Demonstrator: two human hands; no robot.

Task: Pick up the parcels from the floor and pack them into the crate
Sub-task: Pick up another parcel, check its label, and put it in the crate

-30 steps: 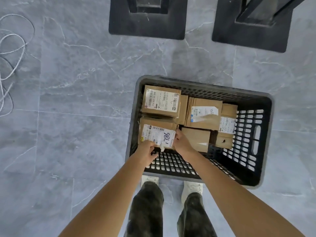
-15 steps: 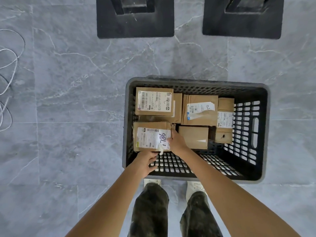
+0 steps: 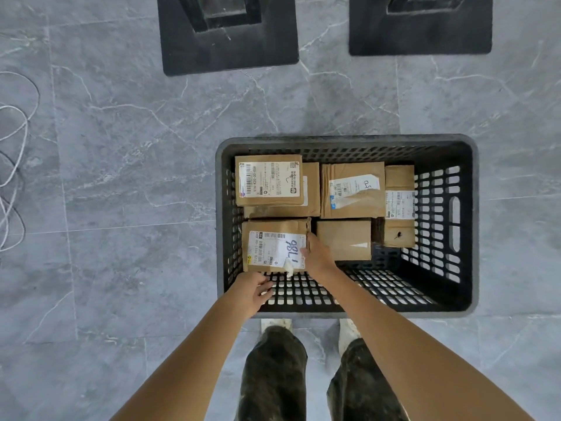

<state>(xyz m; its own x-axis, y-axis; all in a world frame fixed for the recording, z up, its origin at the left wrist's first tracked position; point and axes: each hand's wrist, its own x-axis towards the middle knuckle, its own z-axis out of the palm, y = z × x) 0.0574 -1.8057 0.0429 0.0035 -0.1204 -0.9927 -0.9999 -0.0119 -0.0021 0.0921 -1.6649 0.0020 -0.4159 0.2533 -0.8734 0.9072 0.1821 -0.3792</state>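
The parcel (image 3: 273, 247) lies in the near-left of the crate (image 3: 349, 140). My right hand (image 3: 318, 253) rests on its right edge, grip unclear. My left hand (image 3: 252, 290) hangs loose and empty beside it. I'd push it square against the wall before letting go.

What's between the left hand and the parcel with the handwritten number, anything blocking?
Nothing visible. The left hand is over the near-left corner of the crate, just short of the near edge of the parcel; only bare grid floor lies between. The right hand is at that parcel's right edge, grip unclear.
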